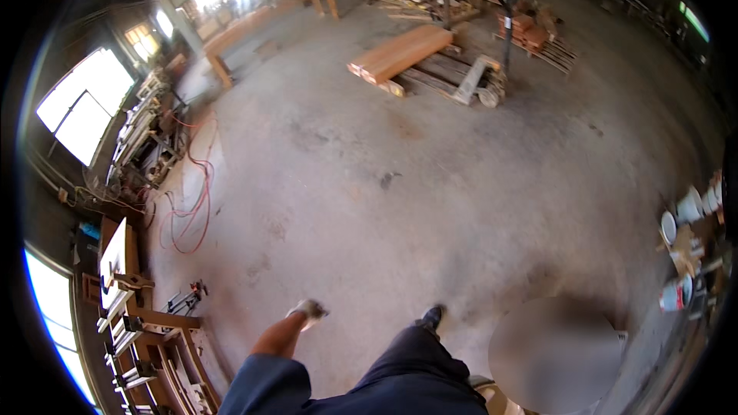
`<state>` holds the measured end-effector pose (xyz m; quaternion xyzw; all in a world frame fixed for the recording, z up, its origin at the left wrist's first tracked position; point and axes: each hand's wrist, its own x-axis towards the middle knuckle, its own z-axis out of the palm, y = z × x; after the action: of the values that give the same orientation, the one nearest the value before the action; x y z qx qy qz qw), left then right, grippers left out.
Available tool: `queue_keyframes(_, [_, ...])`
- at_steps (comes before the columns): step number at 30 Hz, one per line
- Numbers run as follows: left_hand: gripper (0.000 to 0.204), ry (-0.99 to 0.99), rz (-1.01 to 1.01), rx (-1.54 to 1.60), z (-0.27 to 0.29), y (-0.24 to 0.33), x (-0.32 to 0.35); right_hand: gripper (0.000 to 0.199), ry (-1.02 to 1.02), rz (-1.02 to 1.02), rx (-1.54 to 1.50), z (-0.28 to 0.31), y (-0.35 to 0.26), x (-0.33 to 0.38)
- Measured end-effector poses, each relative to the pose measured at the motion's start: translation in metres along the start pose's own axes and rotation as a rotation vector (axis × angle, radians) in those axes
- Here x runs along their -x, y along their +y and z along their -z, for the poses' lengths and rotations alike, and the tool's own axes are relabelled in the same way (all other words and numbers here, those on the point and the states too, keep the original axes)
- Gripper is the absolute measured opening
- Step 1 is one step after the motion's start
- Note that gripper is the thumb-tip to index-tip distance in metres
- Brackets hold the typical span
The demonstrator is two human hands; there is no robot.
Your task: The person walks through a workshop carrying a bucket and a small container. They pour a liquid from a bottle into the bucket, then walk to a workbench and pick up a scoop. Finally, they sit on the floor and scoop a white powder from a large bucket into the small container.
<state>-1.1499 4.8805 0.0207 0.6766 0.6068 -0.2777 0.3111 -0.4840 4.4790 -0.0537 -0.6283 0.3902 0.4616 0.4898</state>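
We are mid-stride across the concrete floor (430,184), carrying nothing. The plank stack (403,52) lies at its far edge on a pallet, beside a pallet truck (492,69). A red hose (192,207) loops along the left edge. The bar clamps (187,300) lie nearest our left hand (309,309), apart from it at the left edge, their long axis running lower-left to upper-right, heads toward the open floor. We cannot tell how the fingers are set. The right hand is unseen. We judge that any grasp calls for stepping closer first.
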Motion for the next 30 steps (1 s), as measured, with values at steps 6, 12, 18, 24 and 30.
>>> queue_keyframes(6, [0.037, 0.257, -0.367, -0.247, 0.260, 0.225, -0.188, 0.052, -0.038, 0.083, 0.052, -0.151, -0.128, 0.008])
queue_keyframes(12, [0.038, 0.365, -0.284, 0.104, 0.331, 0.290, -0.297, 0.054, -0.135, 0.056, 0.114, -0.272, -0.236, -0.026])
queue_keyframes(18, [0.028, -0.028, -0.332, -0.303, 0.315, 0.358, -0.324, 0.057, -0.092, 0.111, 0.047, -0.329, -0.391, -0.041])
queue_keyframes(24, [0.025, 0.056, -0.567, -0.494, 0.344, 0.368, -0.346, 0.059, -0.097, 0.066, 0.023, -0.367, -0.489, -0.062])
queue_keyframes(30, [0.019, -0.208, 0.205, 0.511, 0.415, 0.517, -0.419, 0.062, -0.064, 0.135, -0.003, -0.422, -0.637, -0.060])
